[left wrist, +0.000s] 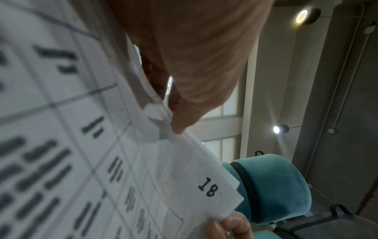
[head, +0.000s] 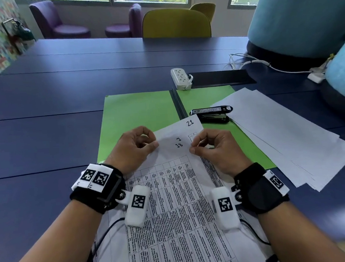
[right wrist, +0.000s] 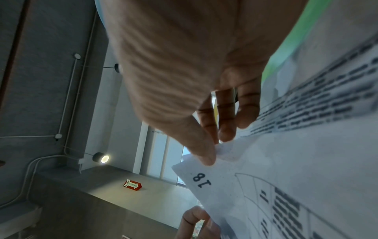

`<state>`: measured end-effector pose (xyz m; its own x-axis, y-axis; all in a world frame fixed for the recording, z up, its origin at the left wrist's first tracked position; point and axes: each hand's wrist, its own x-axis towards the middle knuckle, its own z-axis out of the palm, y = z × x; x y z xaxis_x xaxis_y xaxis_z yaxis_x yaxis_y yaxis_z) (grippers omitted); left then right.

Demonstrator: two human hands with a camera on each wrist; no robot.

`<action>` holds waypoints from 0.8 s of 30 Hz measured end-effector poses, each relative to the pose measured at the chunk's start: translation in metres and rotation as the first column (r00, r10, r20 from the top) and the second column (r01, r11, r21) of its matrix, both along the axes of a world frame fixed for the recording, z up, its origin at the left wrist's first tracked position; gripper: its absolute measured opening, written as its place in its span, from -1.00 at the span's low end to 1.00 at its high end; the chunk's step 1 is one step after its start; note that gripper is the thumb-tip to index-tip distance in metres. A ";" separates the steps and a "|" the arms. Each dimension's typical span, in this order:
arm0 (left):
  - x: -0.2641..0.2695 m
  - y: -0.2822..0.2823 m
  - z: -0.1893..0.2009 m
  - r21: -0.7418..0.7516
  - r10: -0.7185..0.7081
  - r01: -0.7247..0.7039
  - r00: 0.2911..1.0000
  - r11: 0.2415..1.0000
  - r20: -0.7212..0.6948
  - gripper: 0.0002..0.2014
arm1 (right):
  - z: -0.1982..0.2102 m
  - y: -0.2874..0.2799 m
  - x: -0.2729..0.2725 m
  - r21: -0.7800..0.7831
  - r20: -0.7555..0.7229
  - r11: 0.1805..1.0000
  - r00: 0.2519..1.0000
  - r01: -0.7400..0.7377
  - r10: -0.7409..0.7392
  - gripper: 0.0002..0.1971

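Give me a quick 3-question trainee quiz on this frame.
1. Multiple choice: how do the left grip and right grip hold the printed sheet marked 18? A) palms pressed flat on it B) each pinches its upper edge with thumb and fingers C) only one touches it
2. True or false: the black stapler lies on the green folder, touched by neither grip.
3. Fill in: the sheet corner nearest the stapler reads __.
Key: 1 B; 2 true; 3 21.
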<state>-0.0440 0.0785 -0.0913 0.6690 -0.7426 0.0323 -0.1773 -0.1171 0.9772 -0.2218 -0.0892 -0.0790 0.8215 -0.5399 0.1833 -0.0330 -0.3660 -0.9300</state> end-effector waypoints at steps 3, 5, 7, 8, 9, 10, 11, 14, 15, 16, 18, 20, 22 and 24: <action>0.001 0.001 -0.001 0.022 -0.042 0.042 0.999 0.999 -0.001 -0.83 | -0.001 -0.001 -0.001 -0.002 -0.019 1.000 1.000 -0.010 0.010 -0.85; 0.001 0.002 -0.001 0.034 -0.071 0.072 0.997 0.997 -0.035 -0.79 | -0.001 -0.001 -0.001 0.024 -0.054 0.998 0.997 -0.057 0.058 -0.84; 0.001 0.003 0.001 0.057 -0.088 0.089 0.996 0.994 -0.025 -0.75 | 0.001 0.000 -0.001 0.035 -0.079 0.991 0.988 -0.132 0.135 -0.80; 0.000 0.004 0.003 0.075 -0.094 0.094 0.996 0.993 -0.007 -0.73 | 0.002 0.001 -0.002 0.046 -0.081 0.987 0.985 -0.152 0.155 -0.83; -0.001 0.004 0.005 0.093 -0.100 0.099 0.995 0.991 0.010 -0.71 | 0.005 0.003 -0.003 0.060 -0.077 0.986 0.984 -0.156 0.161 -0.90; -0.001 0.005 0.006 0.106 -0.105 0.103 0.994 0.989 0.017 -0.69 | 0.007 0.004 -0.003 0.066 -0.067 0.987 0.986 -0.146 0.150 -0.88; -0.002 0.005 0.007 0.114 -0.108 0.106 0.994 0.988 0.012 -0.67 | 0.007 0.004 -0.003 0.073 -0.046 0.990 0.991 -0.124 0.128 -0.76; -0.003 0.005 0.008 0.108 -0.111 0.111 0.994 0.988 -0.002 -0.62 | 0.001 0.003 0.000 0.183 0.019 0.983 1.000 -0.021 0.018 -0.73; -0.003 0.004 0.008 0.102 -0.110 0.110 0.994 0.989 -0.002 -0.62 | -0.001 0.001 0.002 0.217 0.033 0.976 0.999 -0.006 -0.001 -0.84; -0.004 0.004 0.008 0.093 -0.108 0.108 0.994 0.990 -0.006 -0.63 | -0.002 0.000 0.002 0.238 0.038 0.971 0.999 -0.003 -0.007 -0.91; -0.005 0.005 0.009 0.067 -0.111 0.113 0.993 0.991 -0.029 -0.64 | -0.004 0.000 0.002 0.235 0.037 0.972 0.999 -0.007 -0.002 -0.80; -0.005 0.006 0.009 0.050 -0.122 0.124 0.992 0.991 -0.046 -0.62 | -0.003 0.000 0.002 0.229 0.032 0.973 0.999 -0.007 -0.001 -0.78; -0.005 0.005 0.010 0.045 -0.130 0.131 0.991 0.990 -0.037 -0.60 | -0.003 0.001 0.002 0.240 0.032 0.971 0.999 -0.005 -0.002 -0.77; -0.005 0.005 0.010 0.037 -0.131 0.132 0.990 0.991 -0.044 -0.62 | -0.003 0.001 0.002 0.238 0.028 0.971 1.000 0.002 -0.009 -0.77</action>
<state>-0.0494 0.0830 -0.0809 0.5655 -0.8244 -0.0245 -0.1533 -0.1342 0.9790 -0.2202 -0.0881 -0.0825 0.8146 -0.5753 0.0731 -0.0060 -0.1344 -0.9909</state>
